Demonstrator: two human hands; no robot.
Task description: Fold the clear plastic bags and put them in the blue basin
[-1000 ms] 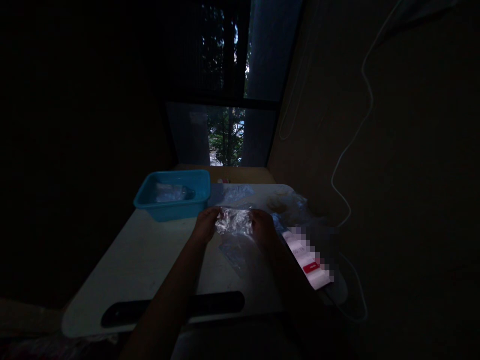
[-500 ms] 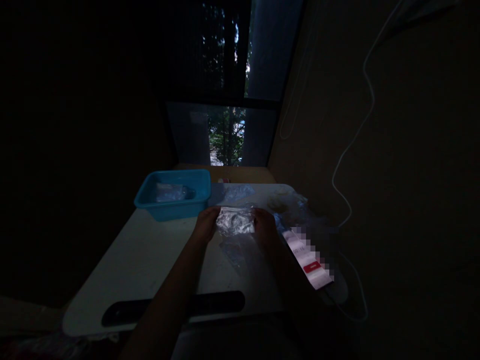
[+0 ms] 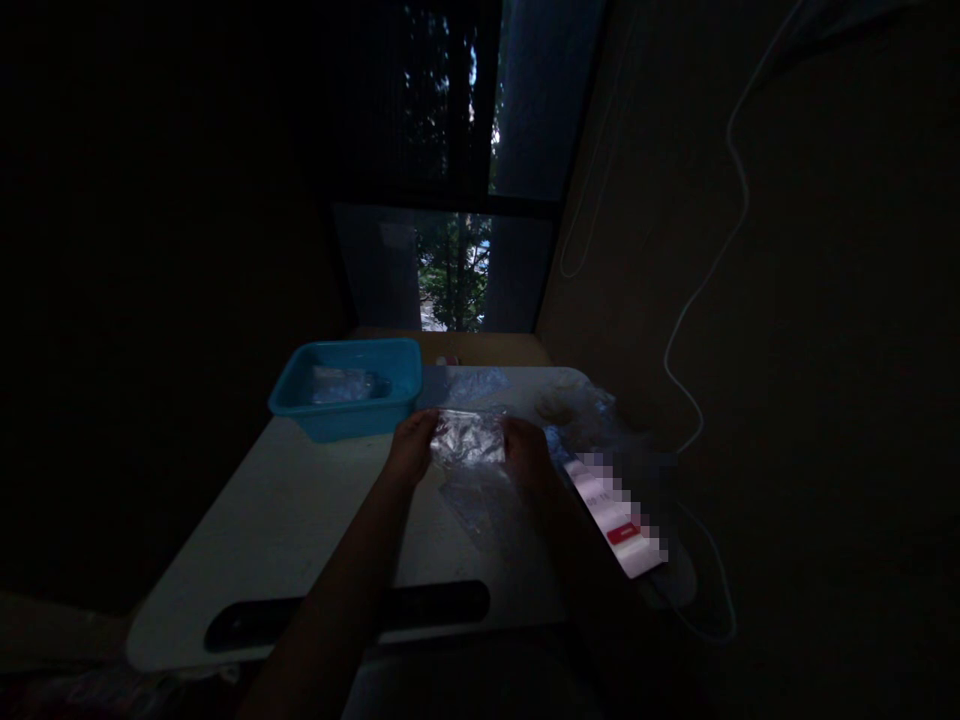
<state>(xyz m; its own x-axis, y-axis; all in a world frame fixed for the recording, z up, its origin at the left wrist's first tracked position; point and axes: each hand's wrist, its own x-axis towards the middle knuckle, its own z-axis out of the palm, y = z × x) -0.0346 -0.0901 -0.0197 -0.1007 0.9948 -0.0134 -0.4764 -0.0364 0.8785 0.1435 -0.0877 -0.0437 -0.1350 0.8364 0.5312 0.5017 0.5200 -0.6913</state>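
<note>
The clear packet [image 3: 471,440] looks like thin plastic film, crinkled and glossy, with uneven silvery highlights. A loose wrapper [image 3: 476,382] has the same filmy, wrinkled surface. The bench [image 3: 262,520] has a smooth, pale top with low sheen. The blue tub [image 3: 360,422] is smooth plastic, the phone screen [image 3: 596,495] flat and glassy, the wall [image 3: 810,320] matt.

White tbl [image 3: 277,510]; on it: blue tub [image 3: 360,422], far L; clr plastic [image 3: 478,383]; phone [image 3: 600,497], R.

No readable text; phone screen [image 3: 606,508] digits blurred.
</note>
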